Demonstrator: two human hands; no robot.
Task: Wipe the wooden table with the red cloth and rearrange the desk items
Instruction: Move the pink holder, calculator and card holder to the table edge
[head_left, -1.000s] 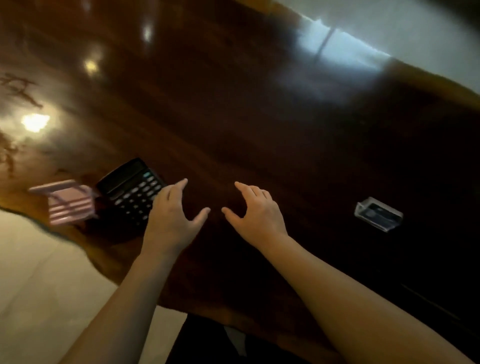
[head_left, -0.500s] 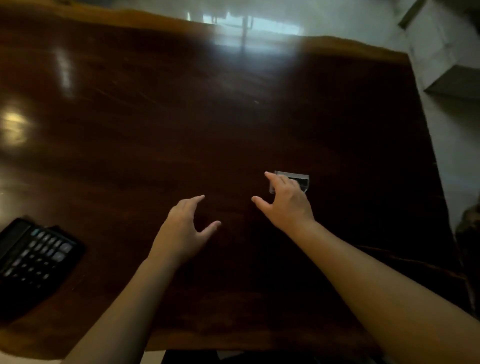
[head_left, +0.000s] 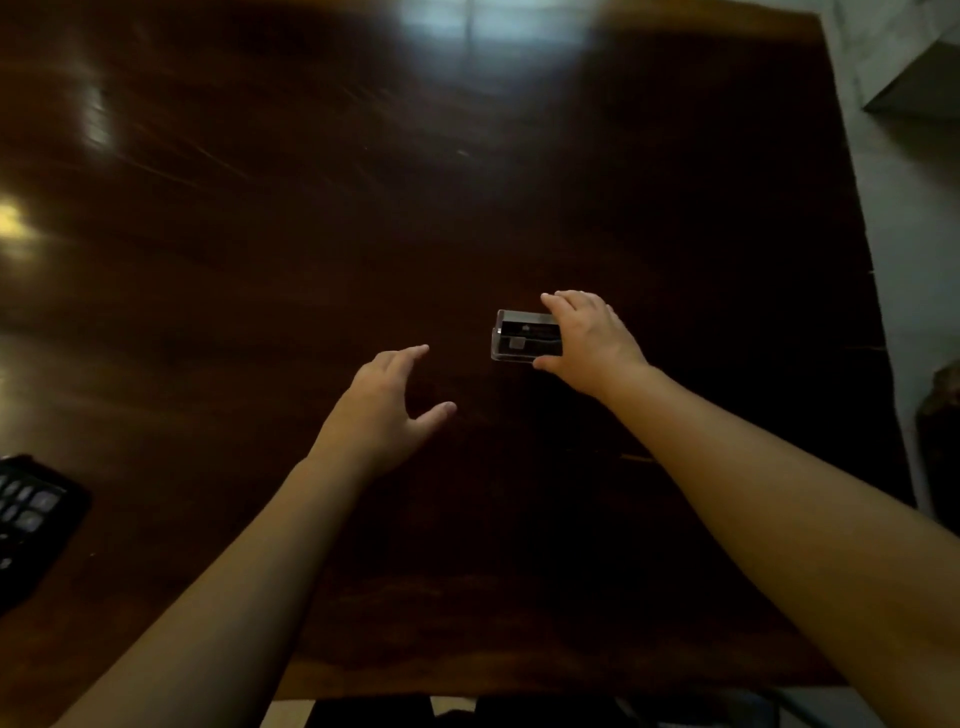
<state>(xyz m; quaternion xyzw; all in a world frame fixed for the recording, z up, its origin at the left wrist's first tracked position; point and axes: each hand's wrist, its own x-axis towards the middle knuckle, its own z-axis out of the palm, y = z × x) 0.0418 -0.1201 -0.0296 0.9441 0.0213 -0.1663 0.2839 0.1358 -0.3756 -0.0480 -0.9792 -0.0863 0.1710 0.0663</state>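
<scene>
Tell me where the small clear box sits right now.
In the head view the clear box lies right of centre on the wooden table, with the right hand closing around its right end.

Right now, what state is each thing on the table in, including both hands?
Right hand: fingers and thumb closed around the clear box's right end.
Clear box: flat on the table, gripped.
Left hand: open, empty, above the wood.
Calculator: flat at the left edge, untouched.
Wooden table: glossy, reflecting lights.

Dim, underexposed view: glare patches on the glossy wooden table at top and left, edges slightly soft.
</scene>
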